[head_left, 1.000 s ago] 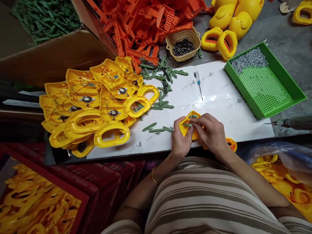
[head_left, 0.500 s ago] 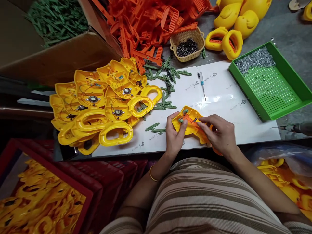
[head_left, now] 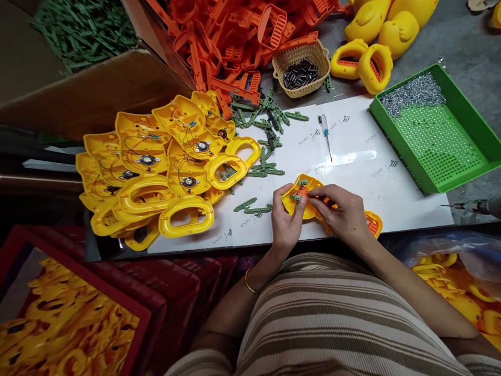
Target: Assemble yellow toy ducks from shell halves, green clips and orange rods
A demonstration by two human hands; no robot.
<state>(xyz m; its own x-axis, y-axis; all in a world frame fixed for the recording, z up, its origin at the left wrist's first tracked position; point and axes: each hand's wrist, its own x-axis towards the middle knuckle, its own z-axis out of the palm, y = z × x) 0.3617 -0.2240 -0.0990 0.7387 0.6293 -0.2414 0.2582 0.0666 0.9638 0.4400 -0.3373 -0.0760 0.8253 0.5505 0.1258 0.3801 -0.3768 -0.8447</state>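
Note:
A yellow plastic toy shell half (head_left: pixel 312 210), open side up, is held low over the table's front edge. My left hand (head_left: pixel 287 222) grips its left side, with the thumb pressed on the inside. Inside the shell sit an orange plastic piece (head_left: pixel 304 192) and small green parts (head_left: pixel 302 183) near the left end. My right hand (head_left: pixel 346 211) reaches over the shell from the right, thumb and forefinger pinched together at the orange piece; whatever is between them is hidden. An oval handle end (head_left: pixel 374 223) with an orange insert shows beyond my right wrist.
Yellow shells with speakers and wires (head_left: pixel 147 160) are stacked at left. Green clips (head_left: pixel 264 169) lie beside them. Behind are orange parts (head_left: pixel 235 52) and a basket of small dark pieces (head_left: pixel 300 93). A screwdriver (head_left: pixel 326 137), a green screw tray (head_left: pixel 432 180) and a driver tool (head_left: pixel 485 206) lie rightward.
The shell has turned, and its handle end now shows at the right. My right fingertips have moved left onto the orange piece; the small dark cylinder seen at them before is out of sight.

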